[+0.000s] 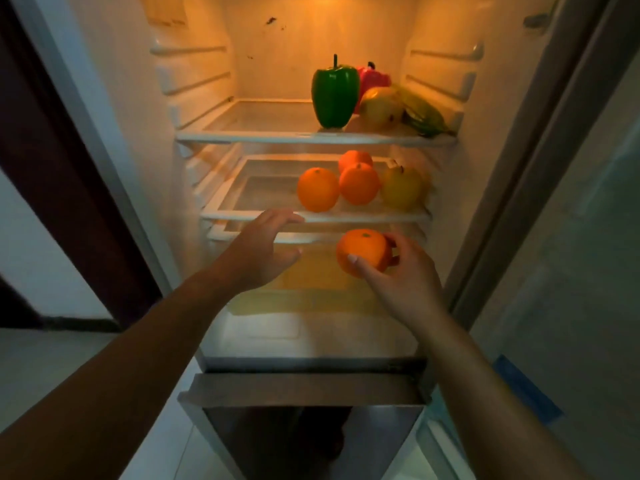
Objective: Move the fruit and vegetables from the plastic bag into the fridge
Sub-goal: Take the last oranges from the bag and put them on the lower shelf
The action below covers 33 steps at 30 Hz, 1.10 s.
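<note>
My right hand grips an orange just below the front edge of the fridge's middle shelf. My left hand hovers open to the left of it, fingers spread, holding nothing. On the middle shelf lie three oranges and a yellow pear. The top shelf carries a green bell pepper, a red pepper, a yellow fruit and a corn cob. No plastic bag is in view.
The fridge stands open, lit inside. A clear drawer sits under the lowest shelf. The fridge door swings out on the right. A dark wooden door frame is on the left. A lower compartment front juts out below.
</note>
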Each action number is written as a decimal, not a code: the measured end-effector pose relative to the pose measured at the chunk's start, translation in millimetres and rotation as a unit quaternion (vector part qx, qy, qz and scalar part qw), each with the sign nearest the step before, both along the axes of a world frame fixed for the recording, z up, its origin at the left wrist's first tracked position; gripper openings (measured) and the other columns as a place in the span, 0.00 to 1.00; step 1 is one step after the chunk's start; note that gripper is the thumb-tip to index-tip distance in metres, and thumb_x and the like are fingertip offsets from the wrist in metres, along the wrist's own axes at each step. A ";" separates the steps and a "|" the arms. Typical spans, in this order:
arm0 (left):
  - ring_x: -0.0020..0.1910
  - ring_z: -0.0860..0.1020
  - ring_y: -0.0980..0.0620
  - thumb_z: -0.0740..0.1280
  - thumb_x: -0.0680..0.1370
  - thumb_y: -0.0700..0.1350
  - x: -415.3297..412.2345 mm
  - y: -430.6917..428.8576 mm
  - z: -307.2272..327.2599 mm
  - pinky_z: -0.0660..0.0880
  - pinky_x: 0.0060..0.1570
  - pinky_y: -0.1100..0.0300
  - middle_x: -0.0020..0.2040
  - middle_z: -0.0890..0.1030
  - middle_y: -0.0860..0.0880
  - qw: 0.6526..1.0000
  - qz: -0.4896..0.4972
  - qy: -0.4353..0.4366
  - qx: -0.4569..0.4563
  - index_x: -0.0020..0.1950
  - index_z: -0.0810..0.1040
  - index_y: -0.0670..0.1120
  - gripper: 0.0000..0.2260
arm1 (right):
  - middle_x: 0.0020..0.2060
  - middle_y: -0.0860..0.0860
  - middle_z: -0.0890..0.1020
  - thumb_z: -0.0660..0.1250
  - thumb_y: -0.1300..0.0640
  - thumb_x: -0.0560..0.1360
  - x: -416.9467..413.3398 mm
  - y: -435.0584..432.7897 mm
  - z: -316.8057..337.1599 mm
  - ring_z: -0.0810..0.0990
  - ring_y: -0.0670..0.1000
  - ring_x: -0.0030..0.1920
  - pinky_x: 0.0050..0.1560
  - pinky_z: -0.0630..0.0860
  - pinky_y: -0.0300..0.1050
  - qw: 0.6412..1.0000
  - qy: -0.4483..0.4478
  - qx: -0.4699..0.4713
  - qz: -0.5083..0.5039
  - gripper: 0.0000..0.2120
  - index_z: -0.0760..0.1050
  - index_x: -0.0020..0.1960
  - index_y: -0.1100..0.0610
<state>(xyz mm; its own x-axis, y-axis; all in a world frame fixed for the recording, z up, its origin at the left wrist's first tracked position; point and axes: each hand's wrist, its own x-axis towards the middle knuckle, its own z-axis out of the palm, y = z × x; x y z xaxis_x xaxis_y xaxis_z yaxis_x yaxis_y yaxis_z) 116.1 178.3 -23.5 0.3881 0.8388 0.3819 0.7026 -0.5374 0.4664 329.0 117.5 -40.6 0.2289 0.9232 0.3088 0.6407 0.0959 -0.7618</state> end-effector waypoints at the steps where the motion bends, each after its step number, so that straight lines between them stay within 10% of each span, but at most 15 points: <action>1: 0.65 0.69 0.48 0.70 0.73 0.42 1.4 10.3 -1.2 0.62 0.60 0.64 0.67 0.71 0.45 1.000 -0.002 -0.014 -0.006 0.65 0.71 0.45 0.21 | 0.53 0.45 0.72 0.71 0.40 0.67 1.0 7.1 2.7 0.74 0.48 0.54 0.51 0.72 0.46 1.000 0.001 0.001 -0.005 0.25 0.69 0.60 0.47; 19: 0.71 0.63 0.50 0.77 0.64 0.54 16.6 135.6 -12.2 0.69 0.65 0.44 0.74 0.62 0.49 0.988 -0.035 -0.131 -0.067 0.74 0.57 0.52 0.44 | 0.53 0.48 0.70 0.71 0.43 0.68 1.5 69.0 18.5 0.73 0.50 0.54 0.53 0.73 0.48 0.993 0.013 0.047 -0.109 0.28 0.70 0.62 0.54; 33: 0.63 0.71 0.51 0.75 0.68 0.48 16.7 148.1 -18.4 0.74 0.57 0.50 0.66 0.70 0.49 0.985 -0.049 -0.162 -0.028 0.68 0.67 0.50 0.31 | 0.53 0.45 0.69 0.72 0.43 0.67 -4.5 82.2 6.7 0.74 0.51 0.56 0.54 0.75 0.52 0.992 0.018 0.056 -0.112 0.28 0.69 0.63 0.51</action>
<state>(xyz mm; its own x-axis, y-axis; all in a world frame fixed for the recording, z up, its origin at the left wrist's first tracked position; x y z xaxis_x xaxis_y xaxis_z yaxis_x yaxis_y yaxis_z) 132.7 326.4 -41.9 0.3332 0.8269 0.4531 0.4586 -0.5620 0.6884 324.5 199.7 -34.0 0.4374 0.8082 0.3942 0.6281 0.0392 -0.7772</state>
